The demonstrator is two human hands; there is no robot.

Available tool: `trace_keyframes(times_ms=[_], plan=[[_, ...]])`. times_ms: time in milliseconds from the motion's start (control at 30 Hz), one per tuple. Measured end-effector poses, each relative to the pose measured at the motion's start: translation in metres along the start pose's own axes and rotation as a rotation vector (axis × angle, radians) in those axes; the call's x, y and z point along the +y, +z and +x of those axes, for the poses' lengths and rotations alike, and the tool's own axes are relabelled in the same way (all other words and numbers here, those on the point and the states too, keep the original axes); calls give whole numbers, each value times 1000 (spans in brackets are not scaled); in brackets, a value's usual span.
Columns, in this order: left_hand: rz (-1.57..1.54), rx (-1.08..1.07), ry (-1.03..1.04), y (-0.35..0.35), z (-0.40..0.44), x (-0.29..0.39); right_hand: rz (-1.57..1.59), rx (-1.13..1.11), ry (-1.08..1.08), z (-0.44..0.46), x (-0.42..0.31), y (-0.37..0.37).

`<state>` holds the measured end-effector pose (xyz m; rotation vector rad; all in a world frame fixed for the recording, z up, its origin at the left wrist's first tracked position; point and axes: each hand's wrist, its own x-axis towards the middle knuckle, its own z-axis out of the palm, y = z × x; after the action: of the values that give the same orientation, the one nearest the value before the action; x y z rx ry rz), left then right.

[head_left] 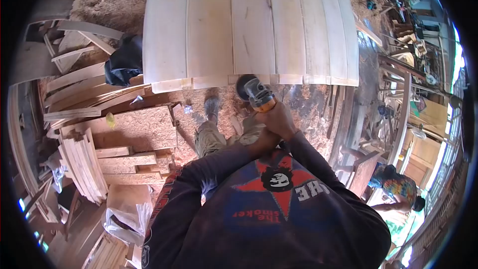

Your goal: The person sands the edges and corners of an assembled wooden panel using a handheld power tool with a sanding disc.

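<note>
An angle grinder (260, 94) with an orange and silver body is in front of me, its round dark disc at the near edge of a large pale panel of joined wooden boards (209, 25). My right hand (280, 120) is closed around the grinder's body behind its head. Just below, my left hand (265, 141) is closed at the tool's rear, close to my right wrist; its fingers are partly hidden. The disc overlaps the panel's edge in view; whether it touches the wood I cannot tell.
Stacked planks (82, 164) and short wooden blocks (127, 162) lie on the left, near a dark cloth or bag (124, 60). Sawdust and shavings cover the floor (318, 114). Another person (396, 184) bends at the lower right, beside timber and a wooden door-like panel (423, 154).
</note>
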<state>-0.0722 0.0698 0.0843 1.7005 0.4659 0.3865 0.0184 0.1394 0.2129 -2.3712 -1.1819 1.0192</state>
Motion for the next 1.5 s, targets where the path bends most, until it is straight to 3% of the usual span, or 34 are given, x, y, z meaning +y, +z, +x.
trace_keyframes(times_ms=[33,133,167,233,333,400,500,567,667,733,767,867,967,1067,1133,1167,1233,1367,1467,1500], plan=[[-71,110,18,12,3,-5,13,33,39,-2,8,-3],[-121,154,251,49,19,-19,25,123,113,-1,30,-17],[-262,101,24,64,27,-24,20,148,131,-1,35,-24],[-397,27,-203,78,37,-21,14,130,179,1,38,-31],[-584,93,-98,76,37,-8,9,96,208,2,51,-39],[-784,176,-284,55,42,31,43,78,200,3,52,-43],[-583,33,-364,86,41,-5,58,117,183,2,56,-45],[-726,70,-389,65,46,20,64,106,209,4,57,-49],[-493,61,-251,72,46,19,42,58,238,5,55,-48],[-602,246,-430,61,43,39,68,46,245,3,40,-54],[-604,237,-432,58,42,38,76,67,244,2,30,-54],[-319,117,-261,58,39,20,94,115,238,0,33,-51],[-604,53,-319,86,49,13,110,159,262,0,58,-54],[-226,-85,-189,129,66,-17,115,166,356,-1,94,-59],[157,-423,-151,123,75,-8,132,127,432,-2,98,-63],[160,-423,-150,118,72,-4,134,128,430,-3,98,-61],[-44,-174,-177,118,53,-9,162,178,271,-5,95,-51],[114,-222,-122,119,30,-33,147,162,217,-10,66,-33],[-142,40,-217,53,18,0,229,92,179,-8,37,-26],[-98,25,-133,50,14,-6,218,48,152,-7,29,-23]])
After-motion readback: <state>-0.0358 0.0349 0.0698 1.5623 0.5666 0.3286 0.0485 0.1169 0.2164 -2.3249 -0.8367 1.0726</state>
